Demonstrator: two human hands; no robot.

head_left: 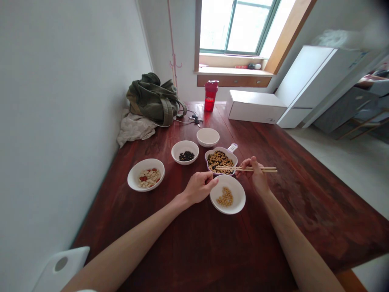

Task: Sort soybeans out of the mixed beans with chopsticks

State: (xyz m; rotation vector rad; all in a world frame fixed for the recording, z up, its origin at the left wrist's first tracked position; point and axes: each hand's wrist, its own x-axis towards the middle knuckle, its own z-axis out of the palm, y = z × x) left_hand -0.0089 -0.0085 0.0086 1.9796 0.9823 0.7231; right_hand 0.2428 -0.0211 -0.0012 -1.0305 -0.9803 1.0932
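My right hand (253,172) is closed around a pair of wooden chopsticks (264,169). Their tips reach left into a white dish with a purple rim and a short handle (232,148), filled with mixed black and yellow beans (220,160). Just in front of that dish stands a white bowl (238,205) with some yellow soybeans (225,197) in it. My left hand (199,187) has its fingers curled at this bowl's left rim, with the thumb over the edge. Its fingertips are partly hidden.
Farther left are a bowl of black beans (194,151) and a bowl of pale and reddish pieces (132,178). An empty white bowl (208,138) stands behind. Keys (196,119), a green bag (152,97), a red shaker bottle (210,95) and a white box (255,107) line the table's back.
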